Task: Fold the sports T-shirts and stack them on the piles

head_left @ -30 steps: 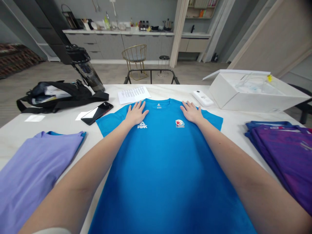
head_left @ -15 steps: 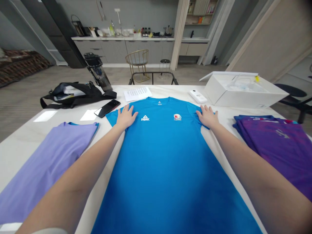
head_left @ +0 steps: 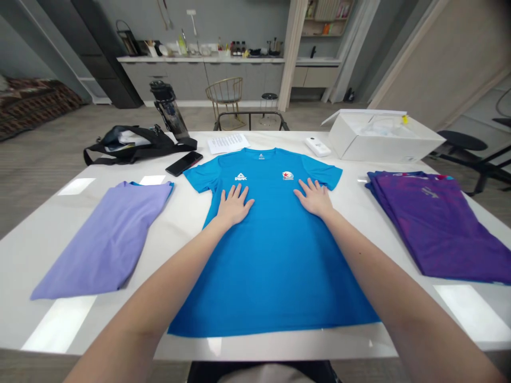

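A bright blue T-shirt (head_left: 271, 255) lies flat, front up, in the middle of a white table (head_left: 191, 207), its collar pointing away from me. My left hand (head_left: 235, 205) rests palm down on the shirt's chest, below the white logo, fingers spread. Over on the other side of the chest my right hand (head_left: 315, 198) lies flat as well, fingers apart, just below the star badge. Neither hand holds anything.
A folded lilac shirt (head_left: 107, 239) lies at the left, a stack of purple shirts (head_left: 435, 223) at the right. Behind the blue shirt are a black phone (head_left: 184, 163), a printed sheet (head_left: 228, 143), a white device (head_left: 318, 147), an open white box (head_left: 383, 139), a black bag (head_left: 136, 144) and a bottle (head_left: 170, 110).
Both hands slid outward from the shoulders to the sleeves, then came back down and inward onto the chest. The view has pulled back, showing the shirt's hem and the table's near edge.
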A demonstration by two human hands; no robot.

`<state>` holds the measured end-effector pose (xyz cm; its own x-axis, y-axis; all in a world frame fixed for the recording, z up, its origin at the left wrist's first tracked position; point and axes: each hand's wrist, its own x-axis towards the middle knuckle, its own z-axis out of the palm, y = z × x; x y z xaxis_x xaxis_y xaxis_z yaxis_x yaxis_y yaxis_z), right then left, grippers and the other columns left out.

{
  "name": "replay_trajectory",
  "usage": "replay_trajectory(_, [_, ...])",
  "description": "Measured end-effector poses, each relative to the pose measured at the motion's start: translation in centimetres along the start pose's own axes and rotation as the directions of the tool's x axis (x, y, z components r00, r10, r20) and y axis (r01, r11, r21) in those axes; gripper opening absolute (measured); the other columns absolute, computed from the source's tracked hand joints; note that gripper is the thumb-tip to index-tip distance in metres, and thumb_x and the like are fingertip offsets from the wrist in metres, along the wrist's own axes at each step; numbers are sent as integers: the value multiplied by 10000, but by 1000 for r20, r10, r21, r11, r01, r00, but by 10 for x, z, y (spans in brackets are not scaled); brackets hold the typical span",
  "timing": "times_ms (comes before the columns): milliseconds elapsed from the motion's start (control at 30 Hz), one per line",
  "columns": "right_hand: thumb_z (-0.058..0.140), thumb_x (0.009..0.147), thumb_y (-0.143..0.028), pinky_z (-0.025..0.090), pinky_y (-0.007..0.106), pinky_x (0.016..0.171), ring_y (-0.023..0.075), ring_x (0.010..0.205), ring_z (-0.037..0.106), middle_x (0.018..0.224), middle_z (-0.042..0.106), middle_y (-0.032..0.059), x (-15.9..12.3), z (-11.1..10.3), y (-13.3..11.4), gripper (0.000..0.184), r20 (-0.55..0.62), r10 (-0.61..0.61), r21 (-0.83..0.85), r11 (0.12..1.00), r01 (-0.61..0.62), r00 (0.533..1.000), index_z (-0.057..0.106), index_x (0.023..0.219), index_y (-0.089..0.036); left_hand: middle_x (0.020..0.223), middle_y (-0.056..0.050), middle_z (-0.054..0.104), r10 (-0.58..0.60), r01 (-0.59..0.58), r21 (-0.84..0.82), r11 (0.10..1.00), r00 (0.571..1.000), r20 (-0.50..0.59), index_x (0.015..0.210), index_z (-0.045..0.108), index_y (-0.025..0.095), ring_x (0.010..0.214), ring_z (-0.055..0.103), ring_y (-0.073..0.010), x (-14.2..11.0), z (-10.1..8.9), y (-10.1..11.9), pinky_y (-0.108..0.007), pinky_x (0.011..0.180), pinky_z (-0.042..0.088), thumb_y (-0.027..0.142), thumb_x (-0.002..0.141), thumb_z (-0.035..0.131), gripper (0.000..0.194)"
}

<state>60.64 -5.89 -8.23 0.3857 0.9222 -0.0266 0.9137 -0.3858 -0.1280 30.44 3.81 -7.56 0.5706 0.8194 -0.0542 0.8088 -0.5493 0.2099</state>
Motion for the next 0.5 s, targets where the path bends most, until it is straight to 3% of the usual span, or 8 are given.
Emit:
replay_trajectory(67, [170, 1016, -689, 159, 696, 1197, 374, 1562, 171, 1711, 195, 94, -17, -4, 13, 747, 9, 49, -4, 999, -49, 999, 294, 1635, -289, 1714, -51, 199, 14, -14, -2, 1000, 1000, -6, 1635, 270, 294, 1594, 134, -292, -22, 1, 3, -587, 1275, 99, 645, 1013, 214, 716])
replay_trajectory(167, [171, 1023, -672, 170, 741, 1169, 382, 1557, 186, 1711, 196, 97, -55, -7, 13, 726, 13, 30, -17, 999, -30, 999, 302, 1629, -294, 1711, -59, 206, 43, -43, 1, 999, 999, -19, 1634, 274, 291, 1594, 136, -293, -55, 2, 10, -590, 1276, 94, 655, 1012, 200, 725])
replay_trajectory(333, [244, 1044, -615, 145, 708, 1199, 356, 1559, 197, 1696, 250, 99, -131, -8, -11, 657, -70, -139, -60, 989, 135, 988, 396, 1587, -279, 1705, -70, 218, 149, -149, 4, 989, 989, -19, 1625, 303, 292, 1589, 161, -299, -105, 7, 31, -607, 1273, 101, 660, 1014, 209, 720])
replay_trajectory(433, [282, 1040, -618, 152, 634, 1236, 322, 1566, 195, 1694, 262, 71, -177, -6, -22, 647, -23, -255, -5, 967, 255, 967, 389, 1591, -298, 1697, -67, 250, 230, -230, -1, 973, 972, -38, 1612, 333, 313, 1582, 189, -302, -142, 12, 48, -605, 1275, 118, 646, 1015, 258, 688])
replay_trajectory(500, [277, 1039, -628, 157, 641, 1235, 322, 1567, 195, 1693, 264, 53, -209, -3, -27, 646, 13, -269, 45, 962, 269, 963, 351, 1608, -331, 1689, -56, 279, 282, -283, -10, 959, 958, -53, 1610, 330, 346, 1577, 209, -299, -171, 16, 57, -595, 1280, 127, 617, 1018, 310, 652])
